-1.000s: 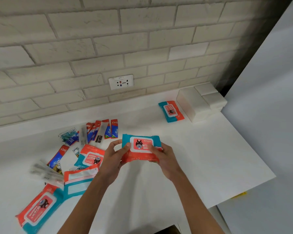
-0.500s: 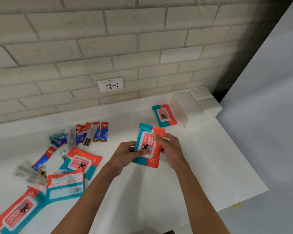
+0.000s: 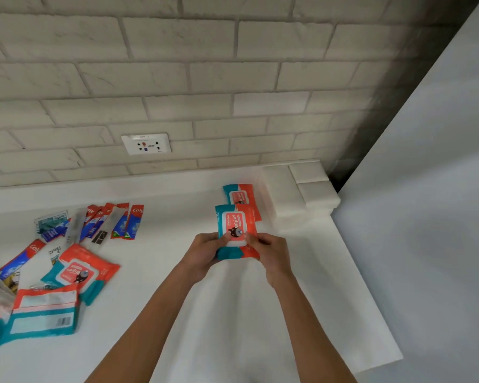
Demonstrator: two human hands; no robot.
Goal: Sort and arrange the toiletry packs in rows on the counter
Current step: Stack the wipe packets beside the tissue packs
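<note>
An orange-and-teal wipes pack (image 3: 236, 225) stands lengthwise above the white counter (image 3: 233, 313), held at its near end by both hands. My left hand (image 3: 203, 252) grips its left corner and my right hand (image 3: 271, 251) grips its right corner, thumbs on top. Just behind it another wipes pack (image 3: 239, 193) lies on the counter beside white blocks. Two more wipes packs (image 3: 79, 272) (image 3: 43, 313) lie at the left, one face down. Toothpaste sachets (image 3: 122, 221) lie fanned near the wall.
White foam blocks (image 3: 302, 189) sit in the back right corner against the brick wall. A wall socket (image 3: 146, 144) is above the counter. The counter's right edge (image 3: 371, 299) drops off beside a white panel. More sachets and clear wrappers (image 3: 9, 272) clutter the far left.
The held wipes pack has turned from sideways to lengthwise and moved forward and right, now close behind the pack lying near the blocks. Both hands moved with it.
</note>
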